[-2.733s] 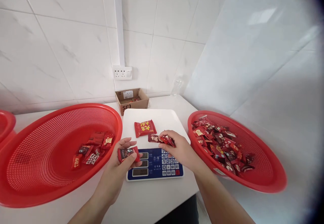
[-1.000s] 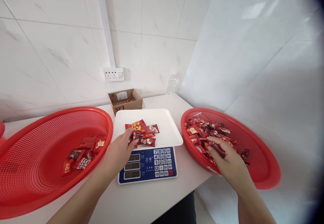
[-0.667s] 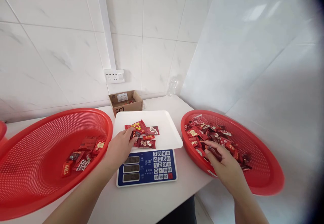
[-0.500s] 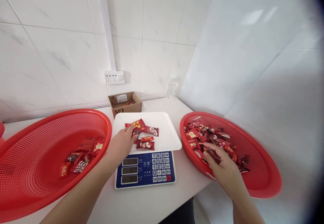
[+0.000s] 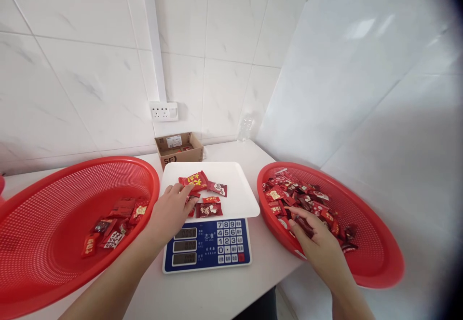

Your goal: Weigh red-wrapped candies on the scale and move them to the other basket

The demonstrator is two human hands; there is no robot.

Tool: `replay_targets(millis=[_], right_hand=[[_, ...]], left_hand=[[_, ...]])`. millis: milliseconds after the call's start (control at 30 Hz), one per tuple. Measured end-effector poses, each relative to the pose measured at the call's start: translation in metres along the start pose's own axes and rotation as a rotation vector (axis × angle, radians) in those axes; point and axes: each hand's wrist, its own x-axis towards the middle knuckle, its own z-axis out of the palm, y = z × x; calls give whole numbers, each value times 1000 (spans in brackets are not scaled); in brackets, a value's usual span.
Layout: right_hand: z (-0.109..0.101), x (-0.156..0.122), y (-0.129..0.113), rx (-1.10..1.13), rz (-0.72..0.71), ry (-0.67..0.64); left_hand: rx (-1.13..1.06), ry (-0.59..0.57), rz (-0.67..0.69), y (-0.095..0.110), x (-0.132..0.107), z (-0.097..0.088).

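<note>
My left hand (image 5: 169, 210) rests at the near left corner of the scale's white tray (image 5: 238, 185), fingers curled round a small red packet. Several red snack packets (image 5: 202, 192) lie on that tray, above the blue keypad of the scale (image 5: 206, 245). My right hand (image 5: 315, 237) reaches into the right red basket (image 5: 376, 243), fingers bent over a dark red packet in the heap of packets (image 5: 304, 198). The left red basket (image 5: 47, 214) holds several packets (image 5: 112, 221) near its right side.
A small open cardboard box (image 5: 178, 148) stands behind the scale against the tiled wall, below a wall socket (image 5: 164, 111). A clear plastic bottle (image 5: 246, 129) stands in the corner. The white counter's front edge runs just below the scale.
Since 2.7 s ago more packets lie on the tray. My right hand went from the tray into the right basket; my left hand went onto the tray. Lately both hands barely shift.
</note>
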Motion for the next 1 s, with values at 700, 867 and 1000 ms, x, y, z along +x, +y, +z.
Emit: replay_targets(millis=[700, 867, 1000], right_hand=[[0, 0, 7, 23, -30, 29], [-1, -2, 10, -12, -73, 16], [-1, -1, 15, -55, -143, -4]], left_hand=[[-361, 67, 234, 21, 22, 7], [-544, 228, 4, 1, -36, -13], [-609, 247, -123, -23, -82, -14]])
